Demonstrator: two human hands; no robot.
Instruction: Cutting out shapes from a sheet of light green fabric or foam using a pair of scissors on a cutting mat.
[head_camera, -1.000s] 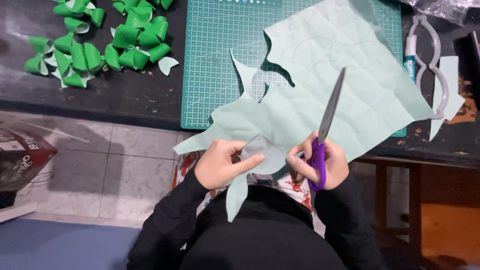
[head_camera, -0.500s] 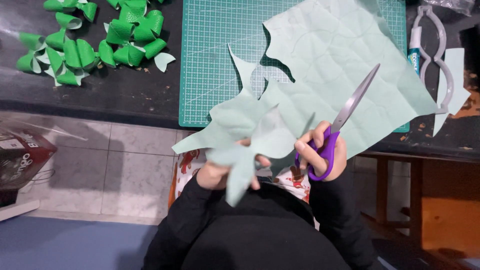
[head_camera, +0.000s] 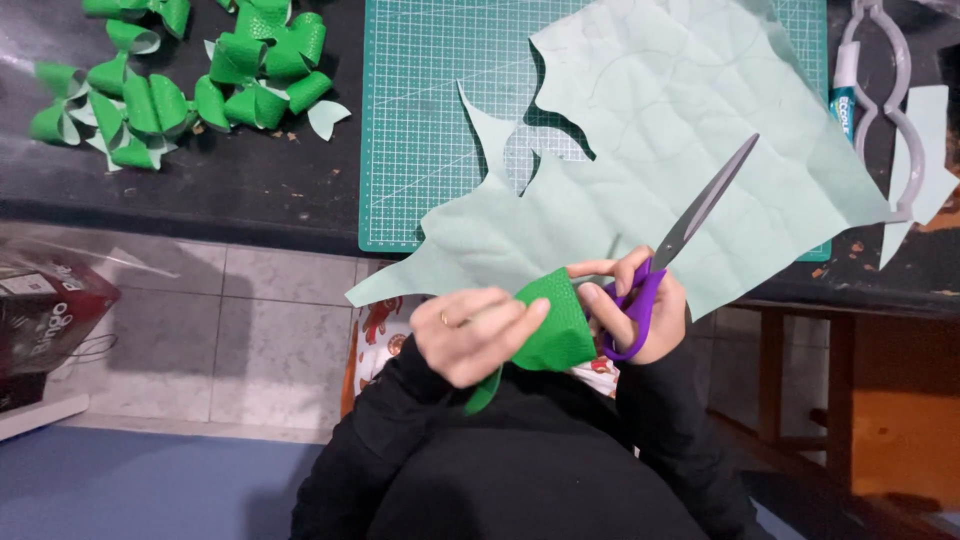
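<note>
Seen from above, the left hand (head_camera: 470, 335) pinches a green sheet (head_camera: 640, 180) by a folded-over corner at the surface (head_camera: 230, 190) edge, while the right hand (head_camera: 640, 305) grasps purple scissors (head_camera: 680, 250), blades closed, pointing to 1 o'clock. Finished green bows (head_camera: 190, 80) lie at 10 o'clock; most of the sheet remains uncut, its lower edge jagged. A cutting mat (head_camera: 440, 110) lies beneath it, dark room between mat and bows

A single head-worn camera looks steeply down over the wearer's dark-sleeved chest, close above both hands, taking in the near edge of the black bench (head_camera: 230, 190), a green cutting mat (head_camera: 440, 120) and tiled floor (head_camera: 200, 340) below.
</note>
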